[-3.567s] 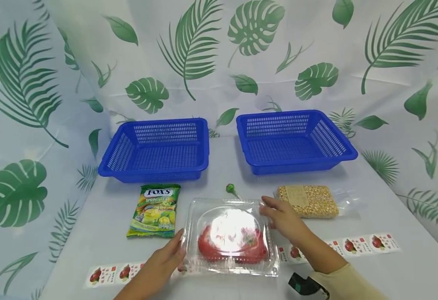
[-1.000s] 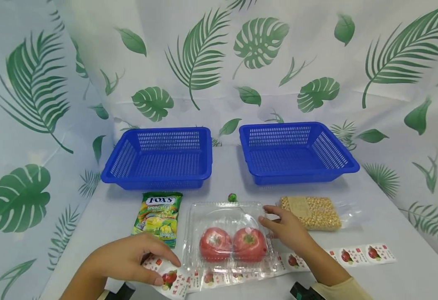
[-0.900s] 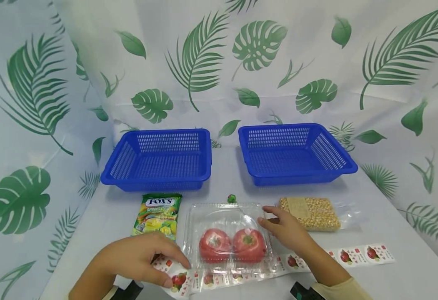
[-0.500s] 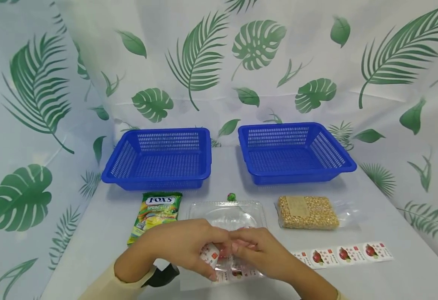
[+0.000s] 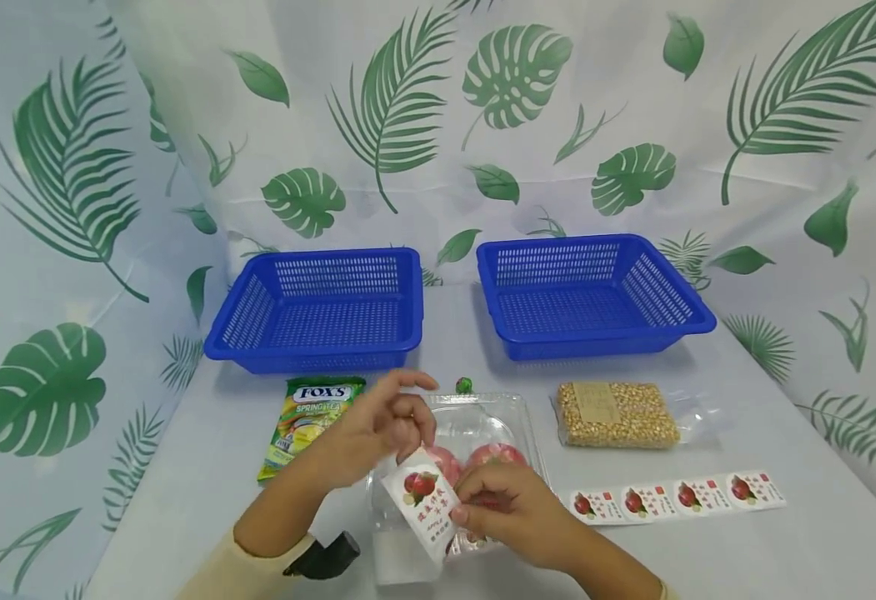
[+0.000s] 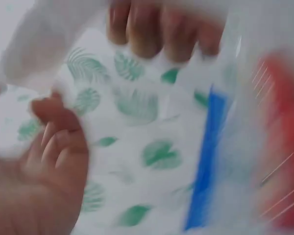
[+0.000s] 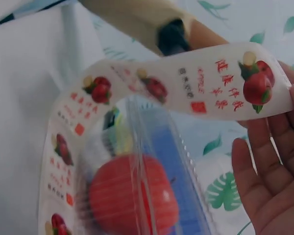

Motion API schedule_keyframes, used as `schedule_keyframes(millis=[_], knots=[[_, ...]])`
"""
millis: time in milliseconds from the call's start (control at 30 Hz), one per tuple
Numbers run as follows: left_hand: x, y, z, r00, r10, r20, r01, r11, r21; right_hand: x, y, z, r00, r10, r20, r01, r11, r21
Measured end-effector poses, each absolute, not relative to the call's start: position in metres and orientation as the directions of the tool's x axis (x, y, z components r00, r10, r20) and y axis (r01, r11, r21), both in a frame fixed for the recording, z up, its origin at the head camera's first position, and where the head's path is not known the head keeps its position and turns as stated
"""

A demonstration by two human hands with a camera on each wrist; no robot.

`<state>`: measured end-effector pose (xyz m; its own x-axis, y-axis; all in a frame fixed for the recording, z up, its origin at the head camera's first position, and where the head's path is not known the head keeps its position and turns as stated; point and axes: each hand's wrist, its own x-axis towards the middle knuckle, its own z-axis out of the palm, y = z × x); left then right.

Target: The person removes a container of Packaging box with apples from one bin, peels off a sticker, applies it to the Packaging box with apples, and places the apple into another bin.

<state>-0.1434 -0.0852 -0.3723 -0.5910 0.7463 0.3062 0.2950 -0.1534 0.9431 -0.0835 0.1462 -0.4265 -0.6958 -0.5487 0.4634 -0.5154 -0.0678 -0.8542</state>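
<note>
In the head view, my right hand [image 5: 520,508] pinches a paper strip of apple stickers [image 5: 424,500] in front of the fruit box. My left hand [image 5: 377,425] is at the strip's upper end, index finger lifted and other fingers curled. Blur leaves it unclear whether it grips the strip. The clear plastic box [image 5: 516,404] holds two red fruits [image 5: 498,454]; the hands partly cover it. In the right wrist view, the strip [image 7: 186,83] arches over the box to my right hand [image 7: 274,181]. The left wrist view shows my left hand [image 6: 54,161], blurred.
Two blue baskets [image 5: 317,358] [image 5: 610,342] stand at the back. A green Fox's candy bag [image 5: 310,417] lies at left, a bag of corn kernels [image 5: 621,417] at right. A lollipop [image 5: 463,385] is behind the box. The strip's right part [image 5: 678,500] lies on the table.
First both hands held the box's sides. The left hand then took the strip's left end and brought it over the box. My right hand left the box and now pinches the strip.
</note>
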Motion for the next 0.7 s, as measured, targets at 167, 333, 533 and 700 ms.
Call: schedule_keyframes(millis=[167,333,533,700], knots=[[-0.126,-0.086,-0.404,-0.754,0.598,0.271,0.112,-0.290,0.951,-0.084,0.150,-0.427,-0.761,-0.444,0.473,-0.496,-0.073,-0.865],[-0.104,-0.081,-0.418,-0.795,0.573,0.200,0.185,-0.085,0.979,-0.084,0.148,-0.425,-0.827,-0.317,0.465,-0.477,-0.044,-0.878],[-0.095,-0.073,-0.421,-0.839,0.504,0.204,0.257,0.037,0.966,-0.083,0.147,-0.424,-0.877,-0.251,0.410,-0.422,-0.007,-0.907],[-0.093,-0.072,-0.420,-0.839,0.514,0.179,0.244,0.061,0.968,-0.084,0.148,-0.423,-0.895,-0.248,0.371,-0.390,0.031,-0.920]])
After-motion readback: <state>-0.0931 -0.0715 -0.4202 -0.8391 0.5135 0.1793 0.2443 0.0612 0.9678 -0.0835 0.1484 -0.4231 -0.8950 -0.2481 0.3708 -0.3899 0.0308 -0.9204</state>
